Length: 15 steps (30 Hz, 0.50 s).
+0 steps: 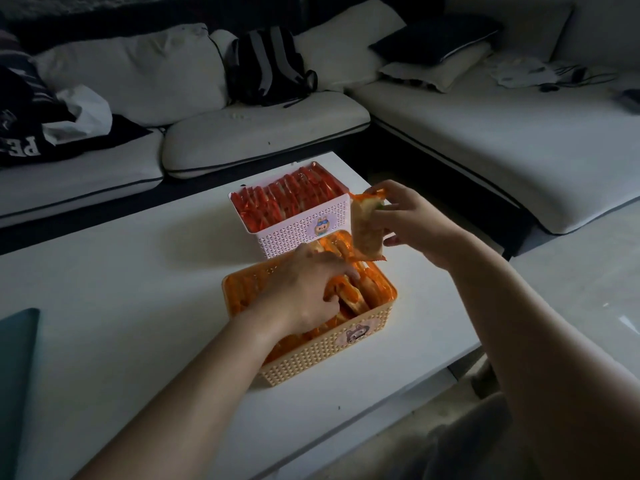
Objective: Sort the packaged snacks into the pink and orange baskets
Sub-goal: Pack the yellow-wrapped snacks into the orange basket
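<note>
One orange-edged snack packet, pale and crumbly-looking, is pinched upright in the right hand above the orange basket; behind that basket stands the pink basket of red packets. The left hand curls its fingers around orange packets inside the orange basket.

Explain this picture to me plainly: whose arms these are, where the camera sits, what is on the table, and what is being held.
There is no machine here; the arms are a person's, filmed by a camera worn on their head, looking down. On the white table stand a pink basket packed with red snack packets and, nearer, an orange basket of orange-wrapped snacks. The left hand reaches into the orange basket among those snacks. The right hand holds one orange-edged snack packet upright above the baskets.
</note>
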Motion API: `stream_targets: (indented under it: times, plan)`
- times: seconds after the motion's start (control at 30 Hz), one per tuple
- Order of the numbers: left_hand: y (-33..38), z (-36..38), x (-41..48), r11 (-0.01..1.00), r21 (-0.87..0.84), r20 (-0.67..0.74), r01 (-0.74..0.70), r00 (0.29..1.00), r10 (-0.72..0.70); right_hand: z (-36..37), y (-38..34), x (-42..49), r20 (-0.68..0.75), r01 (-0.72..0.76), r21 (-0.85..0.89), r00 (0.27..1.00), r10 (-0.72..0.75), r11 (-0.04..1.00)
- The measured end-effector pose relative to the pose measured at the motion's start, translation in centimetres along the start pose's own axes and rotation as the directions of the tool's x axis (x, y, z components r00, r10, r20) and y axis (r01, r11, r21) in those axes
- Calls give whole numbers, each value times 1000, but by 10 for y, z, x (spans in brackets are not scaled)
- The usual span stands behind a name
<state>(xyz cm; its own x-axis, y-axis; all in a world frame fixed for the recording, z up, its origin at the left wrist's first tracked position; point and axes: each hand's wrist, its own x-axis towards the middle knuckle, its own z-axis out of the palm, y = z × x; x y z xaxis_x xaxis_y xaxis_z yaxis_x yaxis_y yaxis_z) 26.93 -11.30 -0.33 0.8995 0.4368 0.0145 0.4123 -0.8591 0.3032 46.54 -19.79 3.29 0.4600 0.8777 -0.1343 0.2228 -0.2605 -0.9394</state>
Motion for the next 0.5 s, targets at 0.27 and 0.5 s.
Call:
stream_targets:
  times: [0.27,0.5]
  plan:
    - [-1,-2,10,997,75,111,-9,994,1,-6,8,-4,-84,88,-136,991,-100,987]
    - [5,-9,16,983,174,339,-59,941,-4,-10,4,-8,51,0,243,999,-13,970]
